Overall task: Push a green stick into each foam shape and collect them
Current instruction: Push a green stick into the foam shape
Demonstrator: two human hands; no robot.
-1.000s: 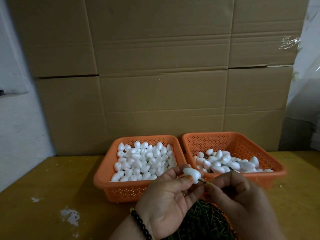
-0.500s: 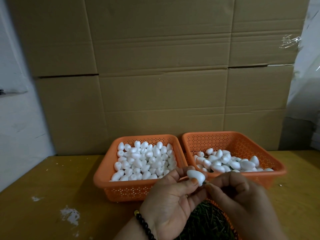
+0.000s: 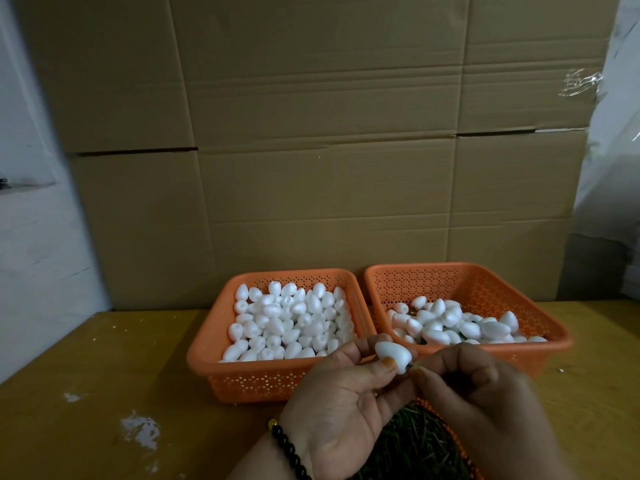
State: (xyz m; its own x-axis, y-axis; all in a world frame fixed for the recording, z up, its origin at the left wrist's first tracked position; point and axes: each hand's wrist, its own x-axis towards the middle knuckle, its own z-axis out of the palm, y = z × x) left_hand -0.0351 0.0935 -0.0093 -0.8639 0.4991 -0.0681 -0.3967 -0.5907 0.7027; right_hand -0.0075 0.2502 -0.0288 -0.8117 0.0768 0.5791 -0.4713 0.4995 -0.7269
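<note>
Left hand [image 3: 343, 407] pinches a smooth white egg-shaped foam piece [image 3: 393, 355] btwn thumb & fingertips, just in front of two perforated orange plastic baskets [image 3: 263, 379]. Right hand [image 3: 485, 403], fingers curled, pinches a thin green stick [image 3: 412, 366] at the foam's narrow end. Loose green sticks [image 3: 412, 445] lie heaped below the hands on a scuffed yellow table [image 3: 104, 393].

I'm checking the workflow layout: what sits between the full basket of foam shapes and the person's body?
In the head view: the left hand pinching a foam shape, and below it a pile of green sticks.
</note>
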